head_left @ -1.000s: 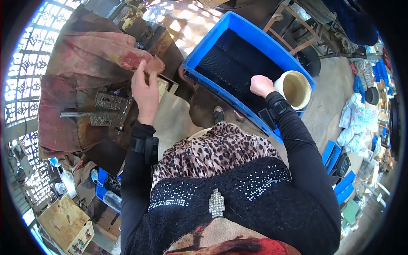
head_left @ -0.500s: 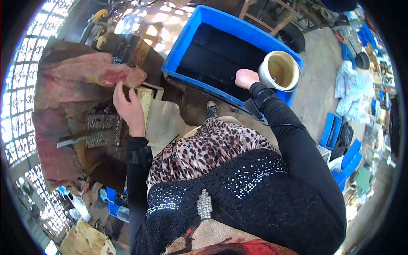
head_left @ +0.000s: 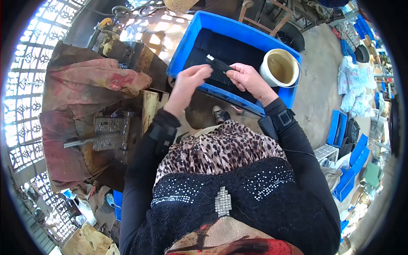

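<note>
My right hand grips a flat black piece with a shiny, pale tip, its thumb on top. The piece is held out over the near side of a blue crate. Close to its tip end is my left hand, with thumb and fingers pinched together; whatever they hold, if anything, is hidden. Inside the crate lie many dark, thin pieces in ribbed rows. A cream bucket with brownish liquid stands in the crate's right end.
To the left, reddish stained cloths drape a machine with a metal block and a protruding rod. A wooden frame stands behind the crate. White sacks and blue bins line the right side.
My left hand has left the cloth at the machine and moved right, beside the right hand. My right hand has turned, and the black piece now shows in it.
</note>
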### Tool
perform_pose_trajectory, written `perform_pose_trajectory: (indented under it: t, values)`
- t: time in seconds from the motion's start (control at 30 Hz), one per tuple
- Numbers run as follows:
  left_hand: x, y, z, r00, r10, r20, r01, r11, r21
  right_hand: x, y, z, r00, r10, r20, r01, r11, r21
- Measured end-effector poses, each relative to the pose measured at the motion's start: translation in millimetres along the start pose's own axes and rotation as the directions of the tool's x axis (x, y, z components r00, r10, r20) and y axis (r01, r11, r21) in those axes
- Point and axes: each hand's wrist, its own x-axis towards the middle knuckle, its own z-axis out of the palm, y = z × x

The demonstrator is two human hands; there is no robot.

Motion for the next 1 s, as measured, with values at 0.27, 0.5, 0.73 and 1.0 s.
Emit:
perform_pose_trajectory:
  t: [0.27,0.5,0.73,1.0]
  values:
    - [9,-24,10,0.951,-0.306,0.040,0.284,0.821,-0.494,4,3,36,0.997,-0.030,-0.077,0.018,0.988,-0.155]
    - [5,-15,16,0.978,-0.195,0.075,0.208,0.885,-0.417,-8,0,22,0.980,0.173,0.100,-0.182,0.979,0.096]
    - [-6,8,-27,0.938,0.294,-0.182,-0.210,0.903,0.375,-32,5,-47,0.905,0.014,-0.424,-0.104,0.976,-0.191]
    - [-48,-19,-119,0.711,0.614,-0.343,-0.248,0.675,0.695,-28,46,-190,0.818,-0.134,-0.560,-0.483,0.368,-0.794]
